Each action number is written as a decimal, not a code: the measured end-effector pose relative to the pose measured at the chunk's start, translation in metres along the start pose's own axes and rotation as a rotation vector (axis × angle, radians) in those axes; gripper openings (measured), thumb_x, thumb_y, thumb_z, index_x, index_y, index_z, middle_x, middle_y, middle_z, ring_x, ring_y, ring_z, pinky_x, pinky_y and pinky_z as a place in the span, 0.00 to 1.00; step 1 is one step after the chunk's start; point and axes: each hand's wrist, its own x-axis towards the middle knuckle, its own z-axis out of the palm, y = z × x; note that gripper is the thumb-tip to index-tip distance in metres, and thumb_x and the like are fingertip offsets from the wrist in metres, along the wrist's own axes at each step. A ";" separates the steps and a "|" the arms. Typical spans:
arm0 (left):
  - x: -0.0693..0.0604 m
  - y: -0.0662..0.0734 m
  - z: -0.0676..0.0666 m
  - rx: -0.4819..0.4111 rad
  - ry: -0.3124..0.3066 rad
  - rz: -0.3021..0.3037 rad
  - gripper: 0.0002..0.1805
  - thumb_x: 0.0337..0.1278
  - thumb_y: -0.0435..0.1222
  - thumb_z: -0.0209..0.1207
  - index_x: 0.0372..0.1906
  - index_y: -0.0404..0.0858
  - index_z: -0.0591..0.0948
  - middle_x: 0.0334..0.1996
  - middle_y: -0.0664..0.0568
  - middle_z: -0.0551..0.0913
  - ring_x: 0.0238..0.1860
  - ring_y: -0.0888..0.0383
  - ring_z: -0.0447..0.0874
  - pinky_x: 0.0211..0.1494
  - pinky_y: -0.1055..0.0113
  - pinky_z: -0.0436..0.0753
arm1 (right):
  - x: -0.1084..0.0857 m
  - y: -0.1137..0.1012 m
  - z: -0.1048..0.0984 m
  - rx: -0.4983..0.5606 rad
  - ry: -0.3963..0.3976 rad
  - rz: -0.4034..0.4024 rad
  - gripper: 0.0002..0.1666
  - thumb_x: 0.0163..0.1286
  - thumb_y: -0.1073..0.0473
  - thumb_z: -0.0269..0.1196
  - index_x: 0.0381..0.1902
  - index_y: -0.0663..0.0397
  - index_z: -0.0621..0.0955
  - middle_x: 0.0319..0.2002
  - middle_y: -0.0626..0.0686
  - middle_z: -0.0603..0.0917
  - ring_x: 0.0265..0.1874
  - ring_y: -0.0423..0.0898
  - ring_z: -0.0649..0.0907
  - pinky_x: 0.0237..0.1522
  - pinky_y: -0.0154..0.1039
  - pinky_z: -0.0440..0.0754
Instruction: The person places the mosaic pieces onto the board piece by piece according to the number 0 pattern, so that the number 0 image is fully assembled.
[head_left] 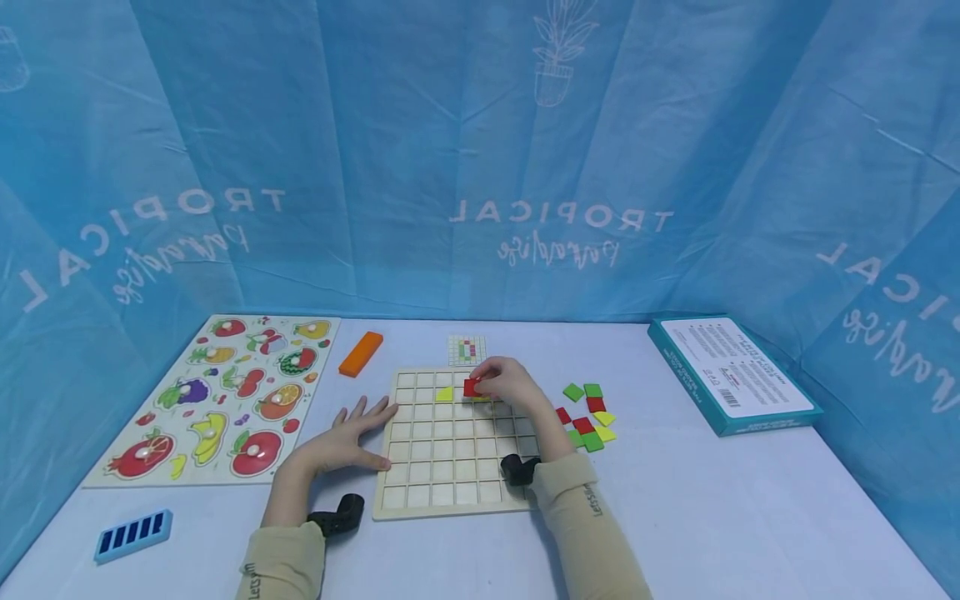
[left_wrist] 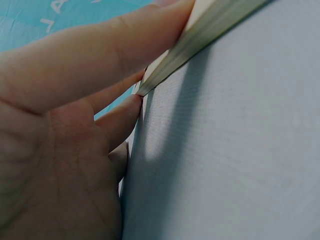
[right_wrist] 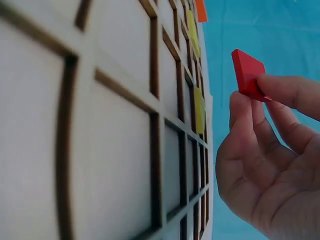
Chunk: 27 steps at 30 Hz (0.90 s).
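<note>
While pinching red tile (right_wrist: 248,73) in right hand (head_left: 513,387) over grid board (head_left: 442,451) at twelve o'clock, square corners before lowering. Brace nine o'clock edge with spread-fingered left hand (head_left: 339,443).

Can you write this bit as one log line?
right hand: pinches red square tile above light wooden grid board | left hand: touches board's left edge

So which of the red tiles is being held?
The red square tile pinched in the right hand over the wooden grid board; the other red tiles lie on the table beside the board.
</note>
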 end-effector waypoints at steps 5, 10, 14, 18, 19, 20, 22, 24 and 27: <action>0.001 -0.001 0.000 0.000 -0.002 -0.006 0.53 0.34 0.44 0.70 0.70 0.37 0.57 0.72 0.38 0.46 0.71 0.37 0.27 0.68 0.41 0.28 | 0.003 -0.002 0.005 -0.057 0.003 0.002 0.06 0.60 0.65 0.60 0.37 0.57 0.80 0.33 0.52 0.78 0.30 0.46 0.75 0.30 0.36 0.76; 0.001 0.000 0.000 -0.004 -0.004 -0.003 0.53 0.35 0.43 0.70 0.70 0.37 0.57 0.72 0.38 0.46 0.71 0.37 0.26 0.68 0.41 0.27 | 0.006 -0.001 0.009 -0.140 0.023 -0.038 0.04 0.60 0.65 0.61 0.34 0.56 0.81 0.31 0.51 0.78 0.30 0.45 0.74 0.30 0.34 0.74; 0.001 -0.001 0.000 0.006 -0.004 -0.006 0.52 0.35 0.43 0.70 0.70 0.37 0.57 0.72 0.38 0.46 0.71 0.37 0.27 0.68 0.41 0.27 | 0.009 -0.001 0.011 -0.181 0.020 -0.059 0.03 0.61 0.65 0.61 0.33 0.56 0.81 0.30 0.50 0.79 0.30 0.44 0.75 0.30 0.33 0.74; 0.000 -0.001 0.000 0.003 -0.003 -0.011 0.53 0.34 0.44 0.70 0.70 0.37 0.57 0.72 0.38 0.46 0.71 0.37 0.27 0.67 0.40 0.27 | 0.011 -0.003 0.011 -0.191 0.024 -0.052 0.02 0.60 0.65 0.62 0.32 0.55 0.81 0.29 0.50 0.79 0.30 0.44 0.75 0.31 0.34 0.74; 0.000 -0.001 0.000 0.002 -0.003 -0.011 0.53 0.34 0.44 0.70 0.70 0.37 0.57 0.72 0.38 0.46 0.71 0.37 0.27 0.67 0.40 0.27 | 0.012 -0.004 0.011 -0.192 0.025 -0.051 0.02 0.60 0.65 0.62 0.32 0.55 0.82 0.29 0.50 0.79 0.30 0.44 0.75 0.31 0.34 0.74; 0.000 -0.001 0.001 0.000 -0.002 -0.011 0.53 0.34 0.44 0.70 0.70 0.37 0.57 0.72 0.39 0.46 0.71 0.37 0.27 0.67 0.40 0.28 | 0.012 -0.005 0.011 -0.192 0.025 -0.048 0.02 0.60 0.65 0.62 0.32 0.56 0.82 0.29 0.50 0.79 0.30 0.44 0.75 0.31 0.34 0.74; 0.000 -0.001 0.001 -0.003 -0.002 -0.010 0.53 0.34 0.44 0.70 0.70 0.37 0.57 0.72 0.39 0.46 0.71 0.37 0.26 0.67 0.40 0.27 | 0.013 -0.005 0.012 -0.194 0.027 -0.042 0.02 0.59 0.65 0.63 0.32 0.56 0.82 0.29 0.50 0.79 0.30 0.45 0.75 0.31 0.34 0.74; 0.000 -0.001 0.001 -0.003 -0.002 -0.007 0.53 0.35 0.43 0.70 0.70 0.37 0.57 0.72 0.39 0.46 0.71 0.37 0.26 0.67 0.40 0.27 | 0.013 -0.006 0.012 -0.198 0.027 -0.039 0.02 0.58 0.65 0.64 0.31 0.56 0.82 0.28 0.50 0.79 0.30 0.45 0.75 0.31 0.34 0.74; 0.001 -0.001 0.000 -0.003 -0.001 -0.002 0.52 0.35 0.43 0.70 0.70 0.37 0.57 0.72 0.38 0.46 0.71 0.37 0.26 0.67 0.40 0.27 | 0.013 -0.007 0.011 -0.219 0.023 -0.035 0.02 0.58 0.66 0.64 0.31 0.56 0.82 0.28 0.49 0.79 0.29 0.45 0.75 0.31 0.34 0.74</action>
